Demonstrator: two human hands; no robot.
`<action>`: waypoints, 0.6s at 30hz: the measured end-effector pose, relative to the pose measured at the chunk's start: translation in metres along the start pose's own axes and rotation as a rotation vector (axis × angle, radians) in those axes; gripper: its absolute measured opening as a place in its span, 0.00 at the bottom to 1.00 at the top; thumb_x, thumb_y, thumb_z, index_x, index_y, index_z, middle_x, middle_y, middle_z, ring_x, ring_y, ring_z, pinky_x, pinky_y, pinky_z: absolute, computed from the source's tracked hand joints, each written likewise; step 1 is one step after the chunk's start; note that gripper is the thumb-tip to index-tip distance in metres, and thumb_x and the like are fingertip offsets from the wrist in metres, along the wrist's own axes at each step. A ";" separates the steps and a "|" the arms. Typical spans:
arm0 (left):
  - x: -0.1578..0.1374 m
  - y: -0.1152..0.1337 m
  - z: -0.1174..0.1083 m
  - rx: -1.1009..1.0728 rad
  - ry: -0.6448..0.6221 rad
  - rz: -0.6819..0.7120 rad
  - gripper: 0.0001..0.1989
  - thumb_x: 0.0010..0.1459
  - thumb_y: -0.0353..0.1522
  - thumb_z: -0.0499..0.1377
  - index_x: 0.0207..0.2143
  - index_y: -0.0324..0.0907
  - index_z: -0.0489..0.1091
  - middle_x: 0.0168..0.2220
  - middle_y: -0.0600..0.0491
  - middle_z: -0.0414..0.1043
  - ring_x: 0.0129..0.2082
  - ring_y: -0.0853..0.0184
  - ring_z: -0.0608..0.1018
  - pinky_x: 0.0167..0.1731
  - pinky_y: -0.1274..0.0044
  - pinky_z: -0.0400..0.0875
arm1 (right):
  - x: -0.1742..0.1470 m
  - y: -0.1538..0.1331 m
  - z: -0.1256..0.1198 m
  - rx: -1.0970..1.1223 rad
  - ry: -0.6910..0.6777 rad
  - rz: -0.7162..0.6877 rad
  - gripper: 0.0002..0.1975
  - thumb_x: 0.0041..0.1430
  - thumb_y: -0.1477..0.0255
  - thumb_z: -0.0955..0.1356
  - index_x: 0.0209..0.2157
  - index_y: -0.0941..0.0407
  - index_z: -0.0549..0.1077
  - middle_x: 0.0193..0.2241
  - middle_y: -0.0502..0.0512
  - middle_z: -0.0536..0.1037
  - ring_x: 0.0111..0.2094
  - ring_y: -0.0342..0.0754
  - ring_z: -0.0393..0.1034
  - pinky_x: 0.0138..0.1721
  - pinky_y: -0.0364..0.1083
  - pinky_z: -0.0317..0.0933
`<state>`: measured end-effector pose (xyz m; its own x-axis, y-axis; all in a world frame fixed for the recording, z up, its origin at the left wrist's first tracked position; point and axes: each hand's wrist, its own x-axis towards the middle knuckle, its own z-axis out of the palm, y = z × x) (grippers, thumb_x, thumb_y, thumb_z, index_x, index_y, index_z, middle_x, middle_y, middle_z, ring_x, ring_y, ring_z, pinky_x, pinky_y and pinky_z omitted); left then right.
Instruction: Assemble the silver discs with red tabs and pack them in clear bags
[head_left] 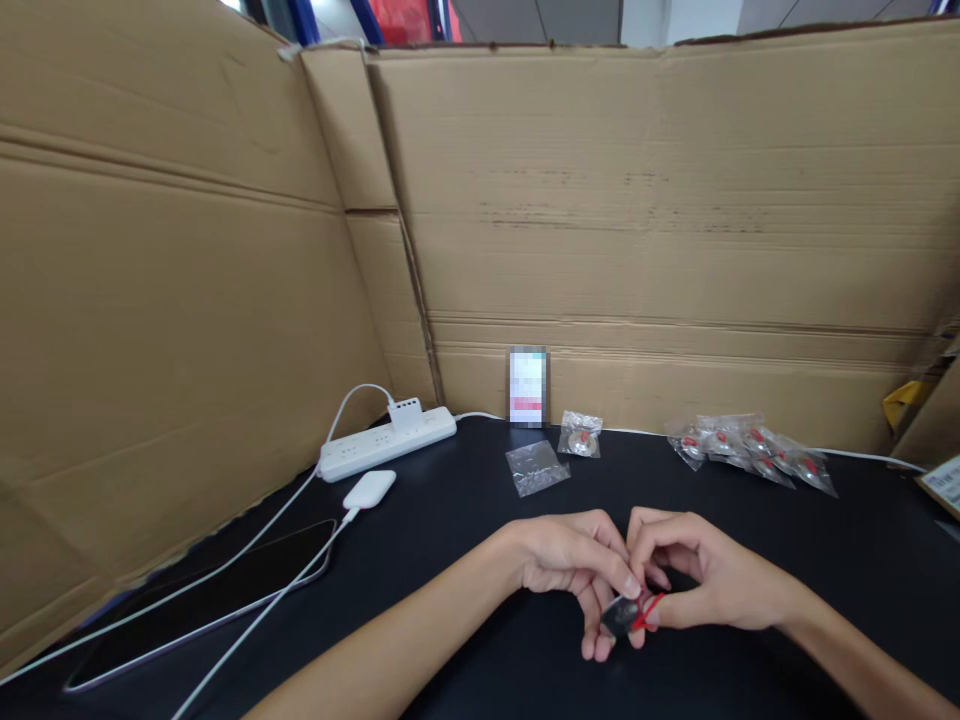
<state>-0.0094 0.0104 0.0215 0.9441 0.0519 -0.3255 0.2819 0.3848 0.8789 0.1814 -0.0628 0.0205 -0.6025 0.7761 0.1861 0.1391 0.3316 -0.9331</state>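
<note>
Low and right of the middle, my left hand [562,558] is closed on a dark, shiny round pendant [619,617], held between thumb and fingers. A red cord [649,610] comes off the pendant's right side. My right hand [701,575] pinches this cord with thumb and fingertips, and the fingers of both hands meet above it. Part of the cord is hidden behind the fingers. Beyond my hands lies a flat transparent plastic bag [537,468]. Beside it is a bagged silver disc [583,440] with a red bit on it.
Several more bagged discs [750,450] lie in a pile at the back right. A phone-like screen [528,388] leans on the cardboard wall [645,250]. To the left are a white power strip [390,443], a white charging case [370,490], cables and a dark tablet [202,605].
</note>
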 end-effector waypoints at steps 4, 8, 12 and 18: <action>0.001 -0.005 -0.008 0.011 -0.025 -0.023 0.07 0.47 0.31 0.64 0.28 0.34 0.76 0.24 0.46 0.77 0.20 0.59 0.78 0.18 0.71 0.73 | 0.000 0.003 0.000 0.019 -0.002 0.029 0.07 0.50 0.70 0.74 0.31 0.56 0.75 0.31 0.49 0.68 0.30 0.41 0.60 0.34 0.43 0.59; 0.009 -0.018 -0.024 -0.040 -0.052 -0.016 0.10 0.47 0.31 0.62 0.32 0.33 0.76 0.24 0.46 0.77 0.20 0.59 0.78 0.20 0.71 0.74 | 0.001 0.008 0.000 0.032 0.028 0.023 0.07 0.50 0.70 0.74 0.29 0.58 0.74 0.29 0.50 0.68 0.29 0.41 0.59 0.32 0.42 0.57; 0.014 -0.023 -0.030 -0.051 -0.068 0.012 0.10 0.48 0.32 0.60 0.32 0.34 0.75 0.23 0.47 0.76 0.18 0.63 0.76 0.19 0.72 0.73 | 0.001 0.015 -0.002 0.088 0.007 0.009 0.06 0.51 0.72 0.73 0.29 0.59 0.73 0.30 0.50 0.69 0.29 0.41 0.60 0.33 0.43 0.58; 0.005 -0.007 -0.018 0.009 -0.080 0.025 0.13 0.55 0.34 0.56 0.35 0.32 0.75 0.30 0.43 0.76 0.19 0.66 0.75 0.16 0.76 0.70 | 0.003 0.026 -0.005 0.196 0.072 0.008 0.07 0.51 0.71 0.74 0.27 0.59 0.74 0.28 0.51 0.70 0.30 0.42 0.64 0.34 0.44 0.59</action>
<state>-0.0100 0.0250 0.0075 0.9615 -0.0128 -0.2746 0.2590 0.3763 0.8895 0.1872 -0.0495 -0.0015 -0.5435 0.8169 0.1931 -0.0160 0.2199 -0.9754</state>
